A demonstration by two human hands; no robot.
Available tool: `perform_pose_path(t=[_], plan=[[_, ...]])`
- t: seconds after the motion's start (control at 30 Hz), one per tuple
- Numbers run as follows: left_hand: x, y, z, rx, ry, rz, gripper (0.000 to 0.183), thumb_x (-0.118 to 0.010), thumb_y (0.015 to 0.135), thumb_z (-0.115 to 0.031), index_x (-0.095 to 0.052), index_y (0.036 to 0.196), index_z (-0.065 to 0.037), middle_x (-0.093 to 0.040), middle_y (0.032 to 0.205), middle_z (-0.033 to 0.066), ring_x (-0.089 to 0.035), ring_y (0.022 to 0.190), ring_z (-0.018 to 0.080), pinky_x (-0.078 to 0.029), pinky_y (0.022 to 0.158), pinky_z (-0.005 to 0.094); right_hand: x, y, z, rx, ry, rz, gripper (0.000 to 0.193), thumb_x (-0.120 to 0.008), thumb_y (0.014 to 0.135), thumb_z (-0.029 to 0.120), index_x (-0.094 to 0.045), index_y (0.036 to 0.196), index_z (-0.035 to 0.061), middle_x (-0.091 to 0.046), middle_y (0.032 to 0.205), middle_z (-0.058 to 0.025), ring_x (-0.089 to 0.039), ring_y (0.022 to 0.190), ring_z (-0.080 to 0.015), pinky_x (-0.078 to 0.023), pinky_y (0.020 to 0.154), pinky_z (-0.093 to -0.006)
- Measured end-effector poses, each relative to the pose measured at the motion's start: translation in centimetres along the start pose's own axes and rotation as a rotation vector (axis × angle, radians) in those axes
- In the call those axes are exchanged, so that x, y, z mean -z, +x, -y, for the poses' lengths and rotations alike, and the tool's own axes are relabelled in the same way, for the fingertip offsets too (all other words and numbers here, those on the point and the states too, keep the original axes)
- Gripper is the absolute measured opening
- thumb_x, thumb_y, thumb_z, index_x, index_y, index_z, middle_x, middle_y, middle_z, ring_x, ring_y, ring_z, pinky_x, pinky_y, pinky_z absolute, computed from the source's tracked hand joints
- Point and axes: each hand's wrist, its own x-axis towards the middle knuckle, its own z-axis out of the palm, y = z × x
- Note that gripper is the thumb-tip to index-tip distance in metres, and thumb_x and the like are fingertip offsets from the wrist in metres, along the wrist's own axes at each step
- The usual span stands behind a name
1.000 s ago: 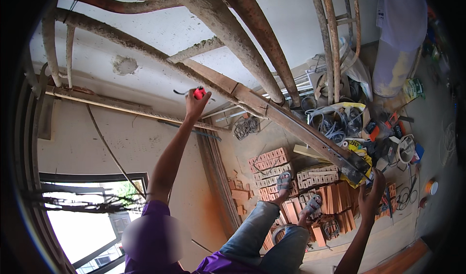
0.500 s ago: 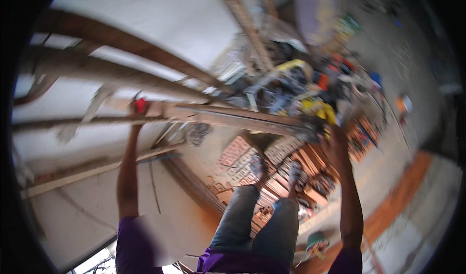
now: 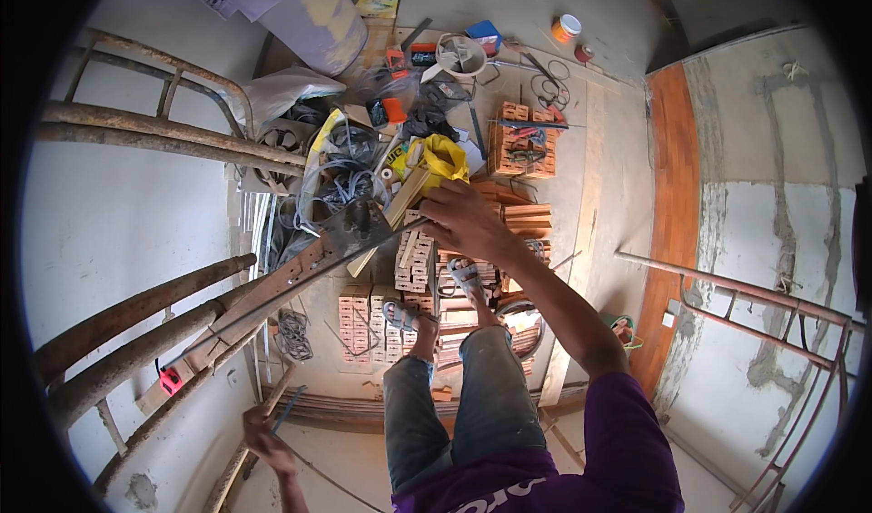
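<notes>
Head view: purple sleeve (image 3: 627, 440) in the foreground, lower right; right hand (image 3: 465, 218) has its fingers closed on the near end of a thin dark strip (image 3: 386, 242); strip slants down-left alongside a brown plank (image 3: 277, 288) to a small red case (image 3: 170, 382) at the plank's far end; cannot tell whether the strip touches the wood along its length; black plate (image 3: 359, 227) sits on the plank's near end, just beside the right hand; left hand (image 3: 262, 440) is blurred, fingers partly curled, near a pale wooden pole (image 3: 229, 477); cannot tell whether it grips the pole; rusty pipes (image 3: 145, 313) run beside the plank at left; jeans (image 3: 495, 377) below center, grey sandals (image 3: 411, 316) beyond them; lower down, stacked hollow bricks (image 3: 356, 327) and a wire coil (image 3: 292, 333) on the floor; yellow bag (image 3: 443, 157) lies past the right hand, clear hoses (image 3: 341, 186) to its left; farther off, tools lie on orange bricks (image 3: 524, 140); a pale bucket (image 3: 460, 56), a blue item (image 3: 484, 34) and a white-and-orange tub (image 3: 566, 28) stand farthest, near the top.
</notes>
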Motion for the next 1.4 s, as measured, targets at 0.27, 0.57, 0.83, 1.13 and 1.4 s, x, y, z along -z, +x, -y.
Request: perform_pose_path(t=[0.27,0.57,0.83,1.13,1.4], plan=[[-12.3,5.7,-21.7,-0.604,0.296,0.529,0.032,-0.069,0.085,-0.024,-0.062,0.106,-0.001,-0.063,0.105,0.0177,-0.058,0.100,0.0372,-0.046,0.088,0.0473,6.9,-11.6,-1.6,-0.083,0.027,0.151,0.033,-0.074,0.077,0.036,-0.060,0.090,0.0086,-0.051,0.078,-0.0057,-0.051,0.077,-0.0250,-0.043,0.068,-0.0403],[-24.3,6.2,-23.1,-0.540,0.215,0.917,0.004,-0.056,0.090,-0.004,-0.058,0.087,-0.005,-0.057,0.071,0.0118,-0.060,0.059,0.0285,-0.049,0.052,0.0411,11.2,-21.3,-9.4,-0.470,0.200,-0.168,0.063,-0.076,0.079,0.020,-0.047,0.133,0.0063,-0.044,0.131,-0.0177,-0.045,0.122,-0.0342,-0.042,0.098,-0.0404],[-27.8,17.5,-20.6,-0.263,0.434,0.090,0.023,-0.043,0.102,-0.016,-0.052,0.089,0.001,-0.054,0.081,0.0191,-0.052,0.075,0.0388,-0.039,0.067,0.0451,11.8,-32.1,-14.8,-1.205,0.523,-0.632,0.042,-0.053,0.097,0.011,-0.043,0.138,0.0059,-0.056,0.108,-0.0059,-0.058,0.091,-0.0141,-0.049,0.079,-0.0322],[-32.9,16.7,-17.3,-0.145,0.467,0.001,0.039,-0.039,0.102,-0.030,-0.056,0.083,0.000,-0.058,0.075,0.0224,-0.054,0.074,0.0432,-0.038,0.067,0.0516,2.3,-51.0,-9.4,-1.461,0.344,-0.073,0.043,-0.060,0.093,0.022,-0.047,0.130,0.0062,-0.064,0.108,-0.0197,-0.064,0.092,-0.0310,-0.051,0.080,-0.0382],[-33.2,16.9,-14.2,-0.143,0.522,-0.108,0.040,-0.037,0.102,-0.031,-0.053,0.083,0.000,-0.058,0.078,0.0237,-0.052,0.077,0.0464,-0.035,0.068,0.0520,1.6,-61.1,-4.5,-1.708,0.260,0.121,0.040,-0.057,0.093,0.034,-0.052,0.122,0.0071,-0.065,0.088,-0.0234,-0.065,0.083,-0.0391,-0.051,0.073,-0.0469]])
